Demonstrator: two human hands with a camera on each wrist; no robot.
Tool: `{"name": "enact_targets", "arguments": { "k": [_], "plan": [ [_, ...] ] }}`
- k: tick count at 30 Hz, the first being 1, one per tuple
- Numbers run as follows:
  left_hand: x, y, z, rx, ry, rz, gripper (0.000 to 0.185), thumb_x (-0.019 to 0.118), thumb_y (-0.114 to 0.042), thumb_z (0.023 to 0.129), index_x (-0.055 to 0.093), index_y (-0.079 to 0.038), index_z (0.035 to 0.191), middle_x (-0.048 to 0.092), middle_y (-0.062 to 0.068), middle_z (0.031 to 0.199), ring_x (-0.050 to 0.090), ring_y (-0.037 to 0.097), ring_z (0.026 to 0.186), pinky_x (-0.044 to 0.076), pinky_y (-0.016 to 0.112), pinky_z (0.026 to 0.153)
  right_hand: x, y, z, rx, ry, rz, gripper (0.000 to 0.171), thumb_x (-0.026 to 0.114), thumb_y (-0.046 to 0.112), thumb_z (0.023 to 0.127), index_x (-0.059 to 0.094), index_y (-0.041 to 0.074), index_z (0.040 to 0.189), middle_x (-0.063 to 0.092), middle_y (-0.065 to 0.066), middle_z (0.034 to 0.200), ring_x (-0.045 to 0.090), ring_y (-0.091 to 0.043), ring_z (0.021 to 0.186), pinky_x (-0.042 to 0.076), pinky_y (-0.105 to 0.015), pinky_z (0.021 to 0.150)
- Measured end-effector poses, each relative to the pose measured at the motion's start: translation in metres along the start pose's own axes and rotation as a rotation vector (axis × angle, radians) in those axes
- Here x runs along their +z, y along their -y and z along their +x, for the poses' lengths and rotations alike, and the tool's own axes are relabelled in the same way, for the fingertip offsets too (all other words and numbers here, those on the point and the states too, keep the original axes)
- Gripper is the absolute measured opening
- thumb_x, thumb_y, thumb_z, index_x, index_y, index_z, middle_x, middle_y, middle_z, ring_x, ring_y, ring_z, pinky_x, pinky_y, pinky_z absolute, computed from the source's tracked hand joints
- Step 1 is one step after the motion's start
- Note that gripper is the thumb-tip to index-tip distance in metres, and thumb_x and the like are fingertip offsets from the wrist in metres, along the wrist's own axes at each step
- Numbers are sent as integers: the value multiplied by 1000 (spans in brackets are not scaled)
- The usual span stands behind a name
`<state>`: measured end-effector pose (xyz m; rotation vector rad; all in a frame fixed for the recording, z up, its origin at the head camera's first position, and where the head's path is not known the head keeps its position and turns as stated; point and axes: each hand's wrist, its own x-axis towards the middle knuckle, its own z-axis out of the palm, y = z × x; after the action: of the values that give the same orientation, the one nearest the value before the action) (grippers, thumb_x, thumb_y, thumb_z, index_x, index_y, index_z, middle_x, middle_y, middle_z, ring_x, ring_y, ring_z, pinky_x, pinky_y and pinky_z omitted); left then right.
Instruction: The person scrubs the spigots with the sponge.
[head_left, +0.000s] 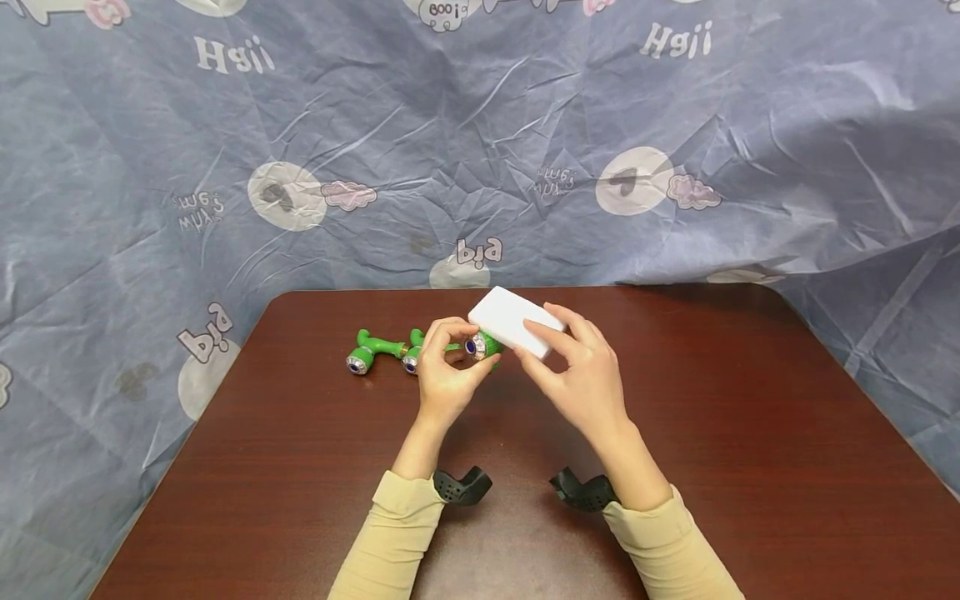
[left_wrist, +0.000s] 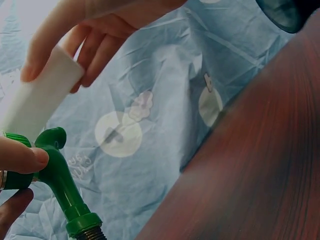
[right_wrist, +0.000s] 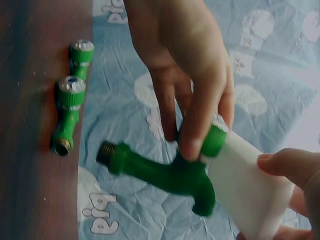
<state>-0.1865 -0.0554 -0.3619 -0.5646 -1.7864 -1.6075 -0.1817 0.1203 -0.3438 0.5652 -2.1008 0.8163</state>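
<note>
My left hand (head_left: pixel 444 385) pinches a green tap (right_wrist: pixel 157 176) by its ribbed knob end, thumb on one side and fingers on the other. The tap has a curved spout and a threaded inlet (left_wrist: pixel 92 233), and its knob carries a silver cap with a blue centre. In my right hand (head_left: pixel 592 379) is a white sponge block (head_left: pixel 504 315), gripped near one end between thumb and fingers. The sponge's other end lies against the tap's knob in the right wrist view. Both things are raised above the table, and in the head view the sponge covers part of the tap.
Two more green taps lie on the brown table (head_left: pixel 300 467) to the left: one tap (head_left: pixel 362 358) in plain sight, the other tap (head_left: pixel 410 360) partly behind my left hand. A patterned blue-grey cloth (head_left: pixel 480 125) hangs behind the table's far edge. Black straps (head_left: pixel 461 486) circle both wrists.
</note>
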Motion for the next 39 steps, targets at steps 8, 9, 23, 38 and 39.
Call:
{"name": "enact_targets", "arguments": {
  "k": [8, 9, 23, 38, 39],
  "plan": [
    [2, 2, 0, 4, 24, -25, 38, 77, 19, 59, 60, 12, 93, 54, 24, 98, 55, 25, 82, 56, 34, 59, -2, -10, -1, 54, -27, -140, 30, 79, 17, 71, 75, 8, 99, 61, -16, 115, 56, -35, 97, 48, -47, 77],
    [3, 1, 0, 2, 31, -34, 38, 77, 20, 59, 60, 12, 93, 54, 24, 98, 55, 24, 82, 56, 31, 61, -4, -13, -1, 75, -48, -148, 30, 79, 16, 71, 74, 8, 99, 61, -16, 115, 56, -35, 98, 47, -48, 78],
    [2, 0, -1, 17, 71, -22, 37, 75, 21, 61, 60, 10, 93, 54, 24, 99, 53, 27, 84, 56, 31, 65, -5, -13, 1, 13, 49, -64, 29, 78, 22, 74, 75, 10, 101, 62, -13, 116, 56, -32, 99, 47, -45, 78],
    [-3, -1, 2, 1, 7, -5, 40, 78, 17, 62, 58, 12, 96, 53, 25, 100, 51, 24, 85, 54, 46, 57, -9, -22, 5, 22, -148, 84, 29, 79, 15, 71, 74, 8, 99, 63, -12, 114, 58, -30, 103, 45, -44, 80],
    [-3, -2, 2, -1, 2, 2, 40, 78, 16, 62, 58, 11, 96, 53, 24, 100, 51, 24, 86, 54, 44, 58, -7, -21, 5, -11, -139, 100, 30, 79, 15, 71, 74, 8, 99, 63, -13, 115, 58, -30, 103, 45, -44, 80]
  ]
}}
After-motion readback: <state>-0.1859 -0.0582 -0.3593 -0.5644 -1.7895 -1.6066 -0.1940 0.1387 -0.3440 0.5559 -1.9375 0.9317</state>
